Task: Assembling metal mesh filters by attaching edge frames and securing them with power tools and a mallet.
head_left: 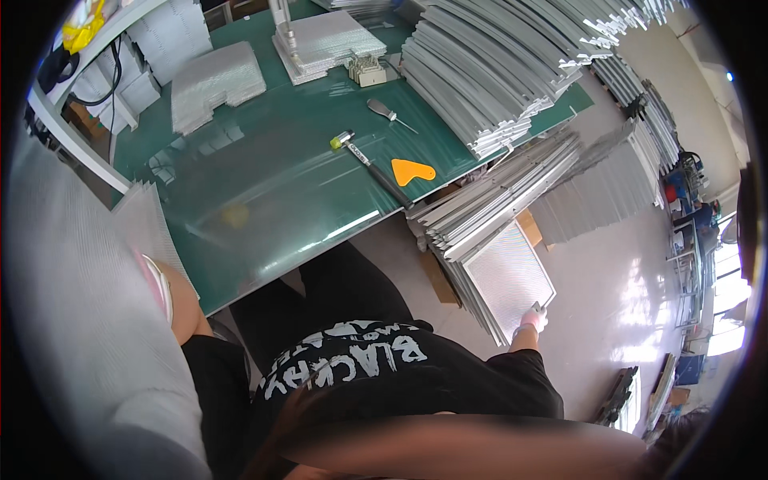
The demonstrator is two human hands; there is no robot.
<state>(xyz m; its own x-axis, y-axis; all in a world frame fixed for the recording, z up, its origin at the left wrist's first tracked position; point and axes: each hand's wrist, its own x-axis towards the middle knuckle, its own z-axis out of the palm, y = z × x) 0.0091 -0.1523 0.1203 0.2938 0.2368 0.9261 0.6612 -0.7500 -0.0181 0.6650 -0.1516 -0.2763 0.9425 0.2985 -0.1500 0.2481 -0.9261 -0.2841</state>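
My right hand (534, 318), in a pale glove, is out to the right, closed on the corner of a framed mesh panel (509, 272). The panel leans against a row of similar thin metal-edged panels (500, 188) beside the table. On the left, my left hand (162, 290) shows only as a glove cuff and part of the palm side. Its fingers are hidden behind a large pale, finely ribbed sheet (80, 320) that fills the left edge. Another mesh sheet (146, 216) rests just beyond that hand, at the table's left corner.
On the green table (272, 192) lie a mallet (372, 168), an orange scraper (410, 170) and a screwdriver (390, 115). Farther back are mesh stacks (218, 84), a small metal block (367, 72) and a tall pile of grey frame strips (488, 72). A white shelf post (76, 144) stands left.
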